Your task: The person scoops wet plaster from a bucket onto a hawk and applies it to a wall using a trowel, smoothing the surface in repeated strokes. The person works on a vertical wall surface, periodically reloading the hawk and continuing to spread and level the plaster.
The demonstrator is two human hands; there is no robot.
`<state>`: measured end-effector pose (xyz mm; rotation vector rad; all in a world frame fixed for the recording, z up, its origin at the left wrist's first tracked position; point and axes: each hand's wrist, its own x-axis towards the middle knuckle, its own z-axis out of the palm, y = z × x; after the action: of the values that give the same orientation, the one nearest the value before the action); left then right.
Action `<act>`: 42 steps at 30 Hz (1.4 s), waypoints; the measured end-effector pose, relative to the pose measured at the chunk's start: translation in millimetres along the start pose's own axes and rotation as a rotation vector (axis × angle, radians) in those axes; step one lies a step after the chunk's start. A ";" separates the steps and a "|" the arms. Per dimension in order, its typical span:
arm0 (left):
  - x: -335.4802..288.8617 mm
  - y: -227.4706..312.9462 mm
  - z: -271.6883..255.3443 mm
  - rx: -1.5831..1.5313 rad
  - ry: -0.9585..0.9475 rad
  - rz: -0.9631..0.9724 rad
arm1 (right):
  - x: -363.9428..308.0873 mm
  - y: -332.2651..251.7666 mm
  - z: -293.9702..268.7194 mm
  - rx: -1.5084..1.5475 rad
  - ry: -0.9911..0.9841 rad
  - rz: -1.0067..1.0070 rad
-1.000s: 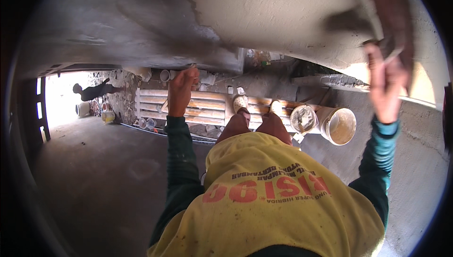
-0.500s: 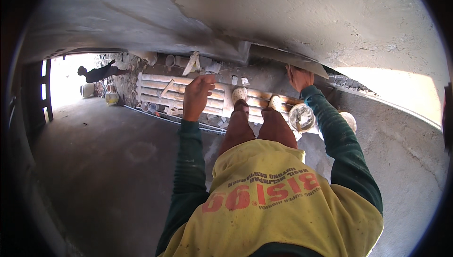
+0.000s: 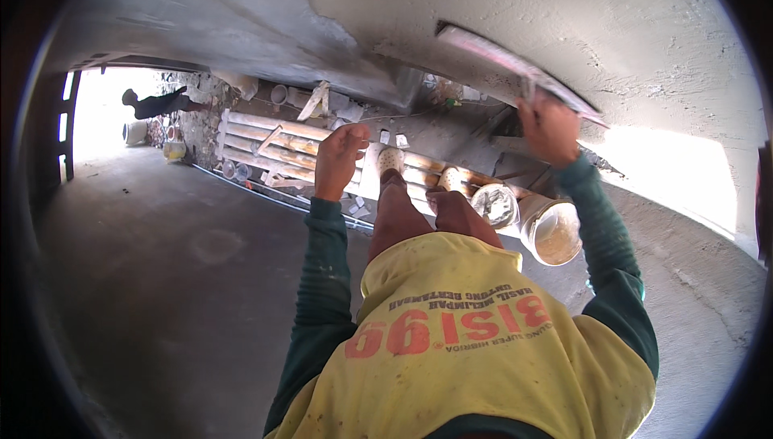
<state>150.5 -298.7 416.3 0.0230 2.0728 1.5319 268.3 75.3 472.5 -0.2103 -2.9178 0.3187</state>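
My right hand (image 3: 551, 133) is closed round the handle of a long, flat plastering float (image 3: 491, 51). The float's narrow reddish edge shows, and it is held up at the grey plastered wall (image 3: 644, 44); whether the whole blade touches the surface I cannot tell. My left hand (image 3: 340, 165) is raised in front of me, fingers loosely bent and somewhat apart, with nothing visible in it. Below my right forearm stand a bucket of wet mortar (image 3: 493, 207) and a larger pale bucket (image 3: 551, 231).
I stand on a narrow platform of bamboo poles (image 3: 278, 139). Wood scraps (image 3: 316, 102) and rubble lie along it. A white pipe (image 3: 266, 199) runs below its edge. Beyond, at the far left, a person in dark clothes (image 3: 161, 104) is near a bright opening. Grey floor (image 3: 185, 294) spreads below.
My right hand has risen to the right with the float, from low by the wall's lower edge up onto its face. The larger bucket has come into fuller view. My left hand stays raised.
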 end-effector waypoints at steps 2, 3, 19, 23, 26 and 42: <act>1.0 -2.6 3.0 -0.002 -0.007 0.018 | -1.9 8.7 -43.0 0.025 0.042 -0.013; 1.2 -2.5 5.6 -0.007 -0.005 0.019 | -2.5 16.6 -60.4 0.035 0.024 0.039; 1.1 -12.2 16.7 -0.156 0.035 0.057 | -15.6 -23.6 35.3 0.062 0.006 -0.078; -6.0 -9.4 -2.0 -0.182 0.102 0.058 | 18.6 -57.9 121.9 -0.057 0.322 -0.222; -9.0 -14.4 -19.8 -0.189 0.128 0.038 | 29.4 -63.4 140.4 0.021 0.175 -0.062; 20.5 -8.2 -1.7 -0.227 0.075 0.092 | 37.4 -69.6 -133.6 0.069 0.490 -0.041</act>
<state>134.9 -296.3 400.7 -0.0241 1.9656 1.8419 251.9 40.6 622.9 -0.1864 -2.4210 0.3090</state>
